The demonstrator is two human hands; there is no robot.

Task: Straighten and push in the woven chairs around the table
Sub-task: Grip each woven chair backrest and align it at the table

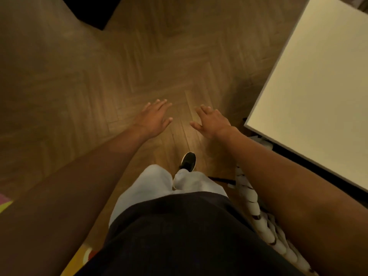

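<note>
From my feed, nearest the camera I see a dark top and light trousers, with one black shoe (188, 161) stepping forward on the herringbone wood floor (119, 76). Both bare arms reach out ahead over the floor, palms facing down.

The left hand (154, 118) hangs at about 11 o'clock from the shoe, its fingers (162, 105) straight and slightly spread, thumb out toward the centre. It holds nothing and touches nothing. The right hand (212, 121) hangs at about 1 o'clock from the shoe, near the left one but apart from it, its fingers (204, 111) also spread and relaxed, holding nothing.

Under my right forearm, at about 4 o'clock from the shoe, the white woven chair (252, 204) with its dark accents shows in part; most of it is hidden by the arm, so I cannot tell how it stands. It sits just beside the near edge of the white desk (318, 86), whose corner lies at 3 o'clock from the right hand.

At the lower left, around 8 o'clock, a strip of brightly coloured rug (6, 204) shows. Farthest away, at 11 o'clock along the top edge, a dark shape (93, 10) sits on the floor; I cannot make out what it is.
</note>
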